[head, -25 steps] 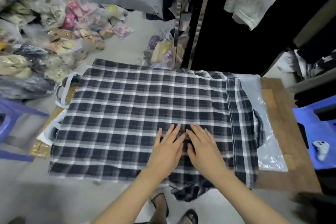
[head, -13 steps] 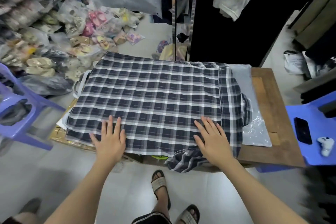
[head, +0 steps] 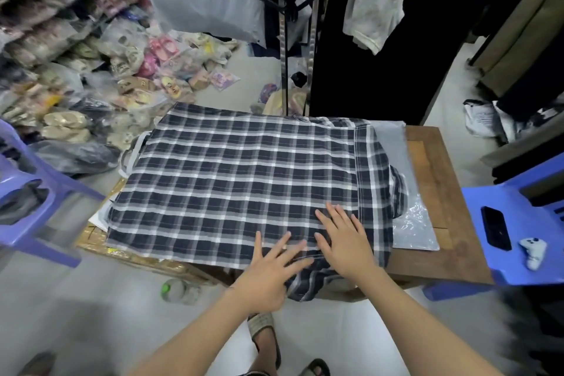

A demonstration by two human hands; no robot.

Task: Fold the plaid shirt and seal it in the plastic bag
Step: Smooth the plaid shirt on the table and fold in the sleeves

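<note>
Two flat grips, fingers apart; left hand (head: 268, 270) and right hand (head: 345, 244) press on the plaid shirt (head: 232, 180).

a cramped shop stockroom: heaps of bagged sandals (head: 65, 125) on the floor (head: 76, 299), garments (head: 375, 0) hanging from a metal rack (head: 283, 48).

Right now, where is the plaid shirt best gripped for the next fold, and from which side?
Likely grip the plaid shirt at its left edge, from the left: it lies flat, that edge is free, and the right side looks already folded.
</note>
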